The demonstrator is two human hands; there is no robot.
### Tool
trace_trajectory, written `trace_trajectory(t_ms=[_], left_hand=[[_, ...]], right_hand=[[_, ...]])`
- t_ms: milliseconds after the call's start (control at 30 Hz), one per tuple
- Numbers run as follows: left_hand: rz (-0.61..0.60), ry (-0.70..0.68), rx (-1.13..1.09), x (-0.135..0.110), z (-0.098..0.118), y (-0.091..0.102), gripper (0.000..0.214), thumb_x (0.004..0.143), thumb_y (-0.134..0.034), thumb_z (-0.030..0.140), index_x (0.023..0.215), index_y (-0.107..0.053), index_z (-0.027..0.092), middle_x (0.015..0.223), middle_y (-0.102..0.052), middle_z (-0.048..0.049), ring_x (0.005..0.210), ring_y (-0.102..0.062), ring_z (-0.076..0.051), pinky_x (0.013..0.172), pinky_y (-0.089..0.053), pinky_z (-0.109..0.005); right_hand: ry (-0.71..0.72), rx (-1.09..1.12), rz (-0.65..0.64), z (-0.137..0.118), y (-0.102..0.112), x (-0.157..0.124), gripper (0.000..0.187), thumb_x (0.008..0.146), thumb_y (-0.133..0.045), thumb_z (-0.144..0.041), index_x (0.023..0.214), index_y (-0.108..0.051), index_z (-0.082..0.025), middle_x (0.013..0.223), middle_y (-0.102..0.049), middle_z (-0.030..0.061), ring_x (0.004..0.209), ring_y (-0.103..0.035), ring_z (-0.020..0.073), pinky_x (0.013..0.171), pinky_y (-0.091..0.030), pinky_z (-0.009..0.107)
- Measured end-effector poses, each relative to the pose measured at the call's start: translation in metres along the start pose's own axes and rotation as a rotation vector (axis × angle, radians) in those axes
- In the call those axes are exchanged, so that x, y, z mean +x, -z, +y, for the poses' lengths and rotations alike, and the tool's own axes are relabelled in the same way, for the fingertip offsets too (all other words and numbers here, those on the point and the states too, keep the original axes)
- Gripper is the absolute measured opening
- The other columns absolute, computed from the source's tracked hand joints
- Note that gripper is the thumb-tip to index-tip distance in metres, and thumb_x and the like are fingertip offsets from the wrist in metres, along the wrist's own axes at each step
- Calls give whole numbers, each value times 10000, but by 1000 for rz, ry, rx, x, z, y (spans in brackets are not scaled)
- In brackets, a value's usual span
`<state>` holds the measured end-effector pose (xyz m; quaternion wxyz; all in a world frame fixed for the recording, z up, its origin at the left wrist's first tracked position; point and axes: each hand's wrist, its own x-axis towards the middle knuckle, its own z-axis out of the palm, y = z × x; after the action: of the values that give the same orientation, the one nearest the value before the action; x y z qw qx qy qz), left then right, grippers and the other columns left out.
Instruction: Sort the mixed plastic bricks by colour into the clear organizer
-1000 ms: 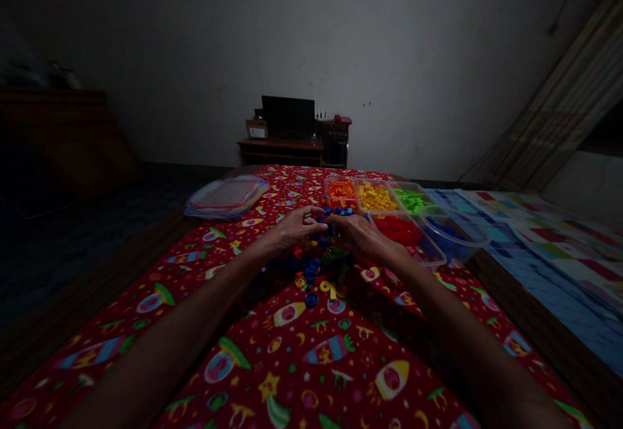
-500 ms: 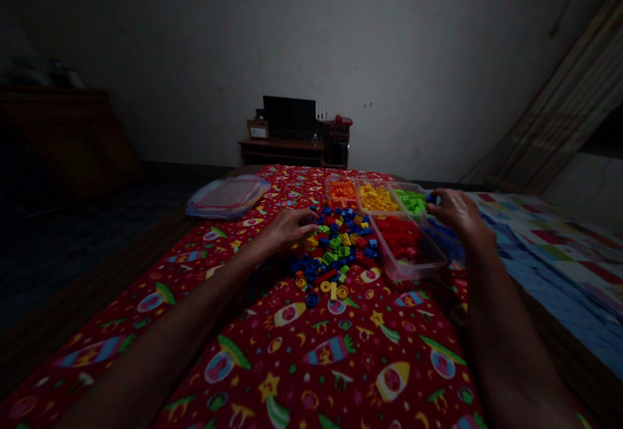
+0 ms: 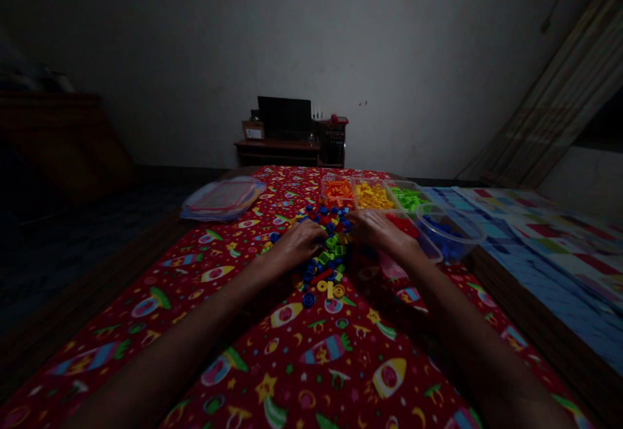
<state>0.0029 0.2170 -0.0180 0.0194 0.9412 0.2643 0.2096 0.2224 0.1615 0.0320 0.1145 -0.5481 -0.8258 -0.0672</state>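
Note:
A pile of small plastic pieces [image 3: 328, 250] in blue, green, yellow and red lies on the red patterned cloth [image 3: 311, 357]. My left hand [image 3: 302, 242] rests palm down on the pile's left side, fingers curled over the pieces. My right hand [image 3: 377, 229] lies on the pile's right side, fingers bent into the pieces, beside the clear tub of red pieces [image 3: 411, 229]. What either hand holds is hidden. Clear tubs of orange pieces [image 3: 339, 190], yellow pieces [image 3: 372, 195], green pieces [image 3: 411, 198] and blue pieces [image 3: 450, 234] stand behind and to the right.
A stack of clear lids [image 3: 222, 198] lies at the left back of the cloth. A patterned mat [image 3: 545, 241] covers the surface to the right. Against the far wall stands a low desk with a dark screen [image 3: 286, 121]. The room is dim.
My right hand has come back from the blue tub at the right to the pile. My left hand has shifted a little nearer along the pile's left side.

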Motion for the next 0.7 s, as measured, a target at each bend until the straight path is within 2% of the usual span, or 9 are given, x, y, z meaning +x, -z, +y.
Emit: trace_trajectory(t_ms=[133, 233, 367, 567, 700], left_hand=[[-2, 52, 59, 0, 2, 0, 215, 776, -529, 77, 896, -681, 172, 853, -669, -68, 811, -613, -192, 762, -475, -293], [14, 103, -15, 2, 3, 8, 260, 760, -511, 59, 909, -693, 171, 871, -699, -61, 816, -638, -184, 763, -484, -273], [25, 213, -104, 3, 3, 22, 224, 750, -548, 115, 888, -714, 175, 921, -724, -43, 849, -660, -174, 802, -492, -251], [8, 316, -92, 4, 3, 31, 211, 742, -550, 173, 850, -730, 188, 897, -740, -26, 827, -672, -183, 790, -495, -247], [0, 392, -101, 5, 5, 34, 245, 757, -519, 194, 886, -726, 176, 881, -742, -33, 795, -675, -184, 742, -496, -243]], right_hand=[[82, -79, -42, -10, -36, -1, 269, 849, -447, -57, 1051, -618, -107, 1007, -623, 144, 934, -548, 204, 838, -409, 314], [84, -67, -2, -9, -50, 0, 260, 849, -444, -56, 1034, -623, -97, 1007, -614, 149, 957, -535, 208, 863, -388, 320], [60, -11, 68, -7, -50, 3, 265, 835, -443, -53, 1020, -626, -101, 950, -620, 126, 898, -534, 190, 794, -385, 292], [114, 33, 170, -8, -36, 4, 213, 875, -467, -194, 1024, -598, -116, 868, -606, 106, 816, -513, 193, 729, -374, 286], [133, 81, 249, -8, -48, 2, 239, 884, -436, -155, 1094, -548, -131, 942, -591, 118, 869, -511, 206, 770, -393, 312]])
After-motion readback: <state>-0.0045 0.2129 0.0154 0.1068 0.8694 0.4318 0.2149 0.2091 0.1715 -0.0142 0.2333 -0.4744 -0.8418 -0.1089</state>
